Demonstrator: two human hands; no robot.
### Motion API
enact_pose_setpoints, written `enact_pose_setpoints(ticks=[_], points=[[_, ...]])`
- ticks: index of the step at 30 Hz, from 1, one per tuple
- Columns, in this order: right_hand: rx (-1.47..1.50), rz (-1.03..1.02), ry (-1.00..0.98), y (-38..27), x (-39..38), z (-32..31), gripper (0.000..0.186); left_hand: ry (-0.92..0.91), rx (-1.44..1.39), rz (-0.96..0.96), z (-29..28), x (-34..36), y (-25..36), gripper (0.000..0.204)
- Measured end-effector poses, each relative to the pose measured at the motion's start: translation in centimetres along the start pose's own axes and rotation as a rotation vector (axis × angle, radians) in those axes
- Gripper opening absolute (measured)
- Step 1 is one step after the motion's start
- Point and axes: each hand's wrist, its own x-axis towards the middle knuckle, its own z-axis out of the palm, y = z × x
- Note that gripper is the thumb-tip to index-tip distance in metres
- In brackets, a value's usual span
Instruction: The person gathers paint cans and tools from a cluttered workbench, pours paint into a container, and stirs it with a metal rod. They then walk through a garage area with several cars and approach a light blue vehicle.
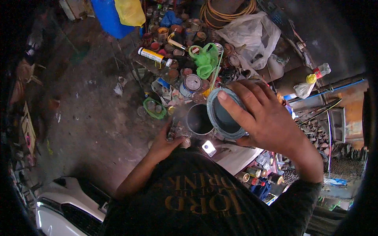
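My right hand [256, 114] grips a round, shallow-looking container [226, 112] smeared with grey-blue paint, tilted beside the open mouth of a dark cup [199, 120] with a pale rim. My left hand [165, 143] is closed on a dark metallic tool [171, 129], seemingly a spray gun, just left of that cup; whether the two are joined is hard to tell. A small white rectangular object [208, 148] with a dark spot lies below the cup. Above the cup stands a closed paint can [191, 84].
Crowded paint cans [163, 32], green plastic bags [206, 65], a yellow-and-white tube [153, 55], a coiled hose [228, 21] and a white bag [258, 37] fill the work surface. A white car [55, 210] stands at lower left on the concrete floor [94, 118].
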Motion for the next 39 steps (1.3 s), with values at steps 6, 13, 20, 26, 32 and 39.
enact_pose_setpoints(ticks=[6, 13, 20, 26, 32, 39], points=[[-0.042, -0.010, -0.010, -0.2, 0.5, -0.7, 0.118, 0.003, 0.115, -0.003, -0.4, 0.1, 0.8, 0.088], [0.186, 0.183, 0.093, 1.0, -0.2, -0.1, 0.124, 0.065, 0.187, -0.116, -0.6, -0.2, 2.2, 0.078], [0.739, 0.545, 0.779, 2.7, -2.3, 14.3, 0.134, 0.227, 0.048, -0.180, -2.1, 0.3, 0.5, 0.078], [1.217, 0.868, 0.815, -0.2, -6.8, 27.7, 0.127, 0.344, 0.077, -0.164, -5.2, -0.8, -1.4, 0.075], [0.606, 1.012, 0.888, 0.9, -6.5, 32.7, 0.119, 0.356, 0.143, -0.192, -5.0, 0.0, -1.3, 0.069], [0.790, 0.963, 0.912, 2.7, -7.8, 30.2, 0.123, 0.231, 0.370, -0.202, -2.9, 1.2, 1.9, 0.069]])
